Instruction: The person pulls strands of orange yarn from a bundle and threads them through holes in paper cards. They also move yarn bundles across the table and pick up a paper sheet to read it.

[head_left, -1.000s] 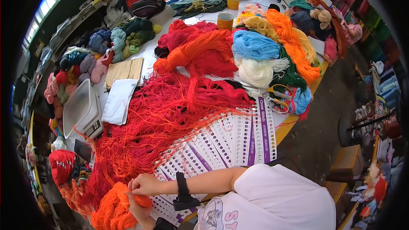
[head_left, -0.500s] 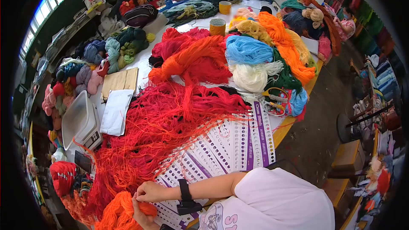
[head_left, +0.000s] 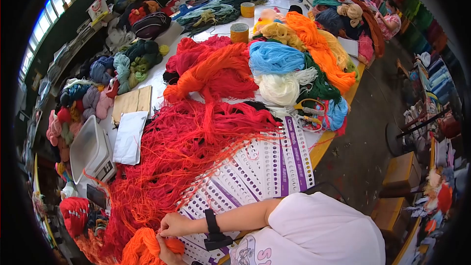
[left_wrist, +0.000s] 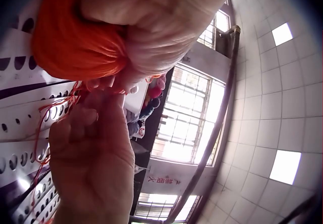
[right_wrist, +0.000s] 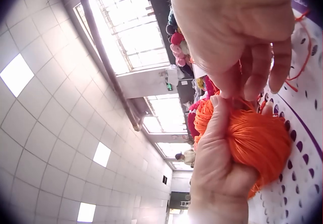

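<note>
At the near edge of the table, my left hand (head_left: 169,252) grips a bright orange skein of yarn (head_left: 141,246). Thumb and fingers close round its gathered neck, and the full bundle bulges out beside the palm (left_wrist: 81,37). Right against that neck, my right hand (right_wrist: 232,32) pinches thin orange strands between thumb and fingertips, its other fingers bent loosely. Both hands' fingertips meet at the gathered spot, which they partly hide. A loose orange-red strand (right_wrist: 307,47) trails over the white card nearby. A tangled heap of red yarn (head_left: 181,142) spreads just beyond the hands.
White and purple cards with punched holes (head_left: 245,172) fan out right of the red heap. Scissors (head_left: 309,110) lie near the blue yarn (head_left: 277,58). On the left are a grey plastic tub (head_left: 91,149) and a white paper packet (head_left: 130,137). Yellow tape rolls (head_left: 239,33) stand farther back.
The head view has turned, so the table's things sit farther left. Both hands stay together at the orange skein, the right hand now closer in against its neck.
</note>
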### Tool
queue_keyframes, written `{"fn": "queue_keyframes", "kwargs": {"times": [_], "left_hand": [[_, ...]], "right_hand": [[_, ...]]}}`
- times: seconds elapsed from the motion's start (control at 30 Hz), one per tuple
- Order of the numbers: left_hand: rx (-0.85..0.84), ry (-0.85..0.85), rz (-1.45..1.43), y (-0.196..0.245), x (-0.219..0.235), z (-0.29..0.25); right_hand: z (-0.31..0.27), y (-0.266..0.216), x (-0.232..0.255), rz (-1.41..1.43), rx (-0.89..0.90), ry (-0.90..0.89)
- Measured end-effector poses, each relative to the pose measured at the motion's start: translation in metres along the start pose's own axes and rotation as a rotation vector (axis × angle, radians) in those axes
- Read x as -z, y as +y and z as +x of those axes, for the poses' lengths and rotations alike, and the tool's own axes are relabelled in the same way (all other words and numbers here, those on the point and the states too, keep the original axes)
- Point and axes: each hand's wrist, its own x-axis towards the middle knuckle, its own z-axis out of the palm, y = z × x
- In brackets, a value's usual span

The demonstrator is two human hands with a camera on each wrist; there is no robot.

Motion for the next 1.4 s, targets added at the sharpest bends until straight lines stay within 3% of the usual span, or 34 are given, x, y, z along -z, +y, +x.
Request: {"fn": "queue_keyframes", "kwargs": {"times": [0.13, 0.23, 0.33, 0.43, 0.53, 0.63, 0.73, 0.77, 0.87, 0.9, 1.0, 1.03, 1.13, 1.2, 1.23, 1.27, 1.3, 1.33, 1.37, 1.4], "left_hand": [[-0.056, -0.041, -0.003, 0.004, -0.015, -0.010], [-0.046, -0.065, -0.042, -0.002, -0.001, -0.001], [-0.031, -0.041, -0.062, -0.006, 0.010, 0.003], [-0.002, -0.047, -0.079, -0.002, 0.006, -0.001], [-0.067, -0.038, -0.132, -0.009, 0.001, 0.002], [-0.062, -0.024, -0.176, 0.001, -0.016, -0.011], [-0.087, -0.084, -0.285, 0.010, -0.003, -0.009], [-0.111, -0.113, -0.334, 0.013, 0.005, -0.006], [-0.301, -0.216, -0.542, 0.022, 0.023, -0.005], [-0.226, -0.338, -0.806, 0.020, 0.043, 0.004], [-0.200, -0.581, -0.979, 0.045, 0.064, -0.001], [-0.225, -0.611, -0.981, 0.056, 0.065, -0.008], [-0.317, -0.649, -0.980, 0.078, 0.061, -0.025], [-0.368, -0.666, -0.953, 0.091, 0.058, -0.039], [-0.394, -0.671, -0.934, 0.096, 0.056, -0.045], [-0.414, -0.677, -0.908, 0.101, 0.054, -0.051], [-0.436, -0.678, -0.883, 0.106, 0.052, -0.058], [-0.450, -0.679, -0.856, 0.109, 0.049, -0.063], [-0.456, -0.681, -0.831, 0.112, 0.046, -0.068], [-0.464, -0.678, -0.800, 0.113, 0.040, -0.071]], "right_hand": [[0.005, 0.006, 0.000, -0.211, 0.007, -0.056], [0.005, 0.010, -0.005, -0.063, 0.065, -0.014], [0.001, 0.001, -0.005, 0.229, 0.001, 0.021], [0.001, 0.002, -0.005, 0.116, 0.043, 0.001], [0.002, 0.008, -0.008, -0.252, 0.268, 0.078], [-0.001, 0.003, -0.008, -0.344, 0.218, 0.075], [0.005, 0.013, -0.020, 0.173, 0.399, 0.184], [0.009, 0.012, -0.021, 0.299, 0.441, 0.143], [0.009, -0.011, -0.014, 0.988, -0.015, 0.039], [0.010, -0.009, -0.012, 1.137, -0.047, -0.035], [0.017, -0.013, 0.007, 0.710, -0.091, -0.089], [0.021, -0.015, 0.019, 0.332, -0.054, -0.101], [0.010, -0.051, 0.060, 0.384, 0.115, -0.022], [0.003, -0.072, 0.080, 1.054, 0.094, -0.053], [0.002, -0.073, 0.094, 1.254, 0.153, -0.114], [0.000, -0.086, 0.109, 1.359, 0.070, 0.041], [0.005, -0.085, 0.140, 1.421, 0.177, 0.153], [-0.008, -0.094, 0.180, 1.216, 0.445, 0.256], [-0.017, -0.122, 0.216, 1.117, 0.593, 0.831], [-0.038, -0.133, 0.258, 0.953, 0.954, 0.843]]}}
